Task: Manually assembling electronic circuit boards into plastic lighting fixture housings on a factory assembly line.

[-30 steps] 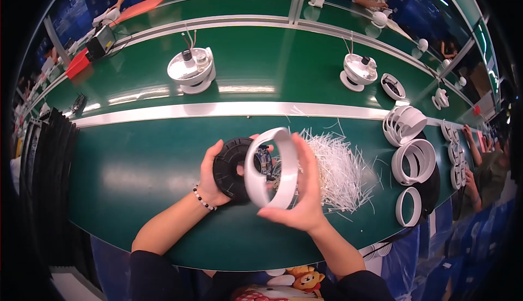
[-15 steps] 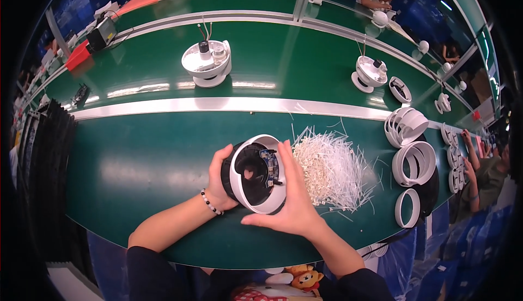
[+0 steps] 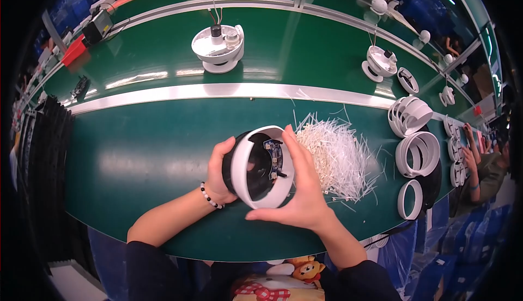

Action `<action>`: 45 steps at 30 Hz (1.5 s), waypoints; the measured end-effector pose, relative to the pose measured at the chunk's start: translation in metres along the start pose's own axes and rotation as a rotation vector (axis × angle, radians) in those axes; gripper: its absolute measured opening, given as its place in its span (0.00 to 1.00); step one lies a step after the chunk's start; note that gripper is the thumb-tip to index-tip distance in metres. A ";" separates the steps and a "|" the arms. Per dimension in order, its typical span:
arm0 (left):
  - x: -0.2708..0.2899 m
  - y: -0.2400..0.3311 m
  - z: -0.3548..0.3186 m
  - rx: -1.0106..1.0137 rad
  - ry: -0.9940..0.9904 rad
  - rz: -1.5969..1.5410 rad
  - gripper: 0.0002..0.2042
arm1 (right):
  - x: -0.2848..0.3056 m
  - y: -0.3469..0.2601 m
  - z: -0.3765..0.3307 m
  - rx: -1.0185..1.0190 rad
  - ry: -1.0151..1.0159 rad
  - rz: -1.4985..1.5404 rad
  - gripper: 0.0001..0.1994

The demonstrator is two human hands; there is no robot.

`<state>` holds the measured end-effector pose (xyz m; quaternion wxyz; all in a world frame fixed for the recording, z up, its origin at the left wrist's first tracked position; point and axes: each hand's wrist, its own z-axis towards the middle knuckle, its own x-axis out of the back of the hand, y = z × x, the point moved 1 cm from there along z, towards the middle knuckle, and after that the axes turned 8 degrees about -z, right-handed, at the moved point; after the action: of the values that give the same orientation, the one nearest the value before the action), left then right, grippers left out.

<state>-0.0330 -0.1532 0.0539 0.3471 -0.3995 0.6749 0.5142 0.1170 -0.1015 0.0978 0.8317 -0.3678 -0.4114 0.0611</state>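
Between my hands, a white ring (image 3: 283, 188) sits around the front of a black round housing (image 3: 231, 162). A small blue circuit board (image 3: 274, 157) shows inside the ring, on its right side. My left hand (image 3: 219, 173) grips the black housing from the left, thumb up along its side. My right hand (image 3: 306, 192) spans the white ring from the right, fingertips at its top edge and thumb below its lower edge. Its palm stands off the ring. The back of the housing is hidden by my left hand.
A heap of short white wires (image 3: 340, 162) lies right of my hands. White rings (image 3: 418, 154) stand at the far right. Beyond the metal rail (image 3: 218, 91) are white dome-shaped units (image 3: 218, 50). Black trays (image 3: 46, 148) are stacked at left; a co-worker (image 3: 487, 173) sits at right.
The whole view has shifted, so the table sits higher in it. The ring and housing have turned slightly rightward in my hands. The dome units beyond the rail have moved a little right.
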 end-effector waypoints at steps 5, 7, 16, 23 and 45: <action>-0.007 0.000 -0.003 -0.011 -0.021 0.025 0.34 | -0.014 -0.008 -0.001 -0.028 0.087 -0.199 0.59; -0.005 -0.001 -0.002 0.011 -0.058 0.012 0.37 | -0.016 -0.005 -0.001 -0.034 0.101 -0.235 0.58; -0.004 0.009 -0.007 -0.043 -0.199 0.341 0.46 | -0.018 0.001 0.005 -0.018 0.165 -0.232 0.59; -0.040 0.002 -0.012 -0.282 -0.182 0.255 0.50 | -0.027 -0.005 -0.006 0.033 0.331 -0.076 0.58; -0.029 0.009 -0.022 -0.351 -0.104 0.475 0.42 | -0.011 0.012 -0.008 -0.220 0.347 0.746 0.25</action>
<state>-0.0299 -0.1684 0.0880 0.1768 -0.2574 0.6316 0.7096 0.1181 -0.1012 0.0798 0.7655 -0.5827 -0.1081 0.2507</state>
